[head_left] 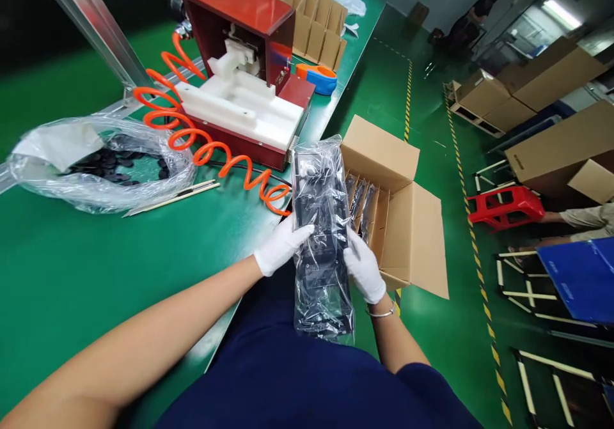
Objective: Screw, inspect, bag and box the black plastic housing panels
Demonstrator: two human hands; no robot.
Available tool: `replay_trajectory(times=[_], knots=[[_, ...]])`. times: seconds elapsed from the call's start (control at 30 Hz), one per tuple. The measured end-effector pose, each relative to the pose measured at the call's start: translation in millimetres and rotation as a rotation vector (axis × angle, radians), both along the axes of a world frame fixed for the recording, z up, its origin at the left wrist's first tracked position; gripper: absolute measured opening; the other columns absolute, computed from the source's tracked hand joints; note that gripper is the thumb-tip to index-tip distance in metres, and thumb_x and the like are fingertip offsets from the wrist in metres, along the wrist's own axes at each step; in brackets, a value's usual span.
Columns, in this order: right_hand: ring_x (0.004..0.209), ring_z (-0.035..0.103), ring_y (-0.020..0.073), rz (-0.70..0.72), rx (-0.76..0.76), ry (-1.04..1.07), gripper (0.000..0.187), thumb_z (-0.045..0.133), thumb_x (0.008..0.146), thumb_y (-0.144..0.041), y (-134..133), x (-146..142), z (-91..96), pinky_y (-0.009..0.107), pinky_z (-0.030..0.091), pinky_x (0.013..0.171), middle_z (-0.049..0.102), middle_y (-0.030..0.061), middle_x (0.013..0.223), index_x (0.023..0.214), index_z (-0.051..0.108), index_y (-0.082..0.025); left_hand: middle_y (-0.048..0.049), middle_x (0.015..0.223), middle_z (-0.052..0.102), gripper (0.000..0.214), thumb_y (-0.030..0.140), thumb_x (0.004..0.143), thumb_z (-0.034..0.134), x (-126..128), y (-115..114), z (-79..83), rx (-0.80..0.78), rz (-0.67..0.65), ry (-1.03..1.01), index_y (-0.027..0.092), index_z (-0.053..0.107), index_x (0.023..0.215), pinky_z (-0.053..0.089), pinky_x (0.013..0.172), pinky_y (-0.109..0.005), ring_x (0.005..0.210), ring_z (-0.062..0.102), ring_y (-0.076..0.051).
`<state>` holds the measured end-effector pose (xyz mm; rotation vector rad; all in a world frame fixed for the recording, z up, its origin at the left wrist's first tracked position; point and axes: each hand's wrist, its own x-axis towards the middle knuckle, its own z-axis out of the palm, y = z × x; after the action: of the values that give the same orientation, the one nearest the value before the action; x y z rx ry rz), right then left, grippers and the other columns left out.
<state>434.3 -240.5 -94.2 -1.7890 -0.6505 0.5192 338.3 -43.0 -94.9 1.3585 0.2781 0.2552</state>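
A long black plastic part in a clear bag (320, 269) is held upright before my body, between both hands. Its left edge is gripped by my white-gloved left hand (283, 247), the thumb lying on the front. On the opposite edge my right hand (364, 268), gloved too, closes round the side; some of its fingers are hidden behind the part. Just past the right hand stands an open cardboard box (400, 218) with dividers and several bagged black parts (362, 205) inside.
On the green bench (96, 275) are a red press machine (240, 0), a coiled orange air hose (206, 148), a plastic bag with black pieces (115, 160), orange and blue tape rolls (321, 80) and a cardboard divider (316, 16). At right, a person's hand (551, 217) holds a red frame (508, 208).
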Motion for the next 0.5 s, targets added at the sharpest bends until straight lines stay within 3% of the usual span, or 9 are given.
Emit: replay_trajectory(times=[0.07, 0.13, 0.27, 0.5], knots=[[0.08, 0.069, 0.017, -0.027, 0.002, -0.004, 0.07, 0.051, 0.092, -0.066, 2, 13, 14.7, 0.034, 0.062, 0.074, 0.073, 0.0109, 0.122, 0.144, 0.058, -0.019, -0.0157, 0.136, 0.067, 0.074, 0.064, 0.084, 0.063, -1, -1, -0.5, 0.004, -0.011, -0.001, 0.011, 0.056, 0.136, 0.046, 0.114, -0.053, 0.126, 0.061, -0.035], [0.073, 0.063, 0.0138, -0.08, -0.02, -0.034, 0.071, 0.048, 0.094, -0.068, 7, 26, 30.1, 0.03, 0.058, 0.064, 0.072, 0.0107, 0.119, 0.145, 0.057, -0.019, -0.0154, 0.134, 0.068, 0.074, 0.064, 0.085, 0.062, -2, -1, -1.0, 0.021, -0.019, 0.004, 0.011, 0.057, 0.136, 0.046, 0.114, -0.053, 0.125, 0.062, -0.035], [0.093, 0.066, 0.0168, -0.067, -0.052, -0.074, 0.07, 0.059, 0.09, -0.06, 27, 41, 51.9, 0.032, 0.059, 0.082, 0.072, 0.0089, 0.119, 0.147, 0.054, -0.02, -0.0158, 0.133, 0.068, 0.075, 0.064, 0.086, 0.062, -3, -1, 0.0, 0.042, -0.015, -0.007, 0.01, 0.055, 0.138, 0.043, 0.116, -0.053, 0.127, 0.061, -0.035], [0.083, 0.067, 0.015, -0.017, -0.129, -0.072, 0.066, 0.064, 0.088, -0.045, 59, 49, 59.7, 0.037, 0.058, 0.093, 0.072, 0.0016, 0.096, 0.149, 0.052, -0.021, -0.015, 0.138, 0.066, 0.082, 0.066, 0.086, 0.062, -4, -3, 5.7, 0.043, -0.007, -0.064, 0.013, 0.047, 0.148, 0.041, 0.119, -0.054, 0.131, 0.057, -0.035]])
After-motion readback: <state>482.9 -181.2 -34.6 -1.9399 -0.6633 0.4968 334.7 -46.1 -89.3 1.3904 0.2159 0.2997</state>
